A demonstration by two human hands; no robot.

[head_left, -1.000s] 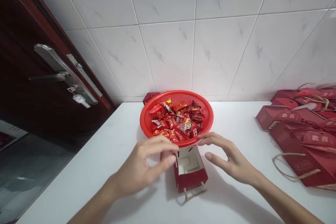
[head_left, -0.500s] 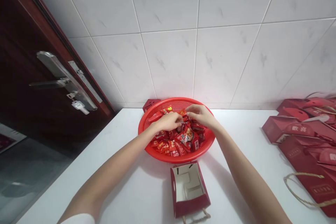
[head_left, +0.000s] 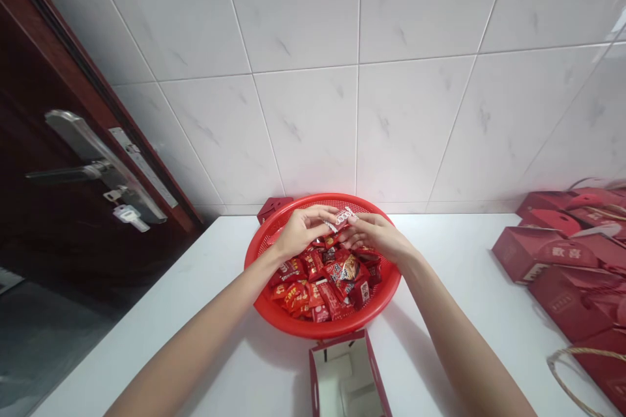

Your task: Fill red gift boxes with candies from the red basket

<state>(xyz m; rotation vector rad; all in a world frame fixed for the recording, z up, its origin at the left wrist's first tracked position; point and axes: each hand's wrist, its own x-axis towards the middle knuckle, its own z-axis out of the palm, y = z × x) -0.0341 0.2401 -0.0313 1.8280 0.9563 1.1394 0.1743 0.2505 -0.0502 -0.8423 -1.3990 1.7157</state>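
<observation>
Above a red plastic basket [head_left: 263, 320] full of red-wrapped snack packets [head_left: 320, 287], my two hands meet over a small red and white packet [head_left: 345, 215]. My left hand [head_left: 304, 230] pinches its left end between thumb and fingers. On the other side, my right hand [head_left: 375, 234] closes on the right end, its lower fingers curled beneath. An upright red gift box [head_left: 314, 374] with a white inside stands in front of the basket, its top open; the picture's lower edge cuts it off.
Red gift boxes [head_left: 562, 300] with rope handles crowd the right side of the white table [head_left: 229, 378]. Another small red box [head_left: 274, 206] sits behind the basket by the tiled wall [head_left: 313, 137]. To the left is a dark door [head_left: 53, 228] with keys [head_left: 130, 216] in its lock.
My hands came up from among the packets and now share one small packet. The view has shifted, so the basket and box appear lower.
</observation>
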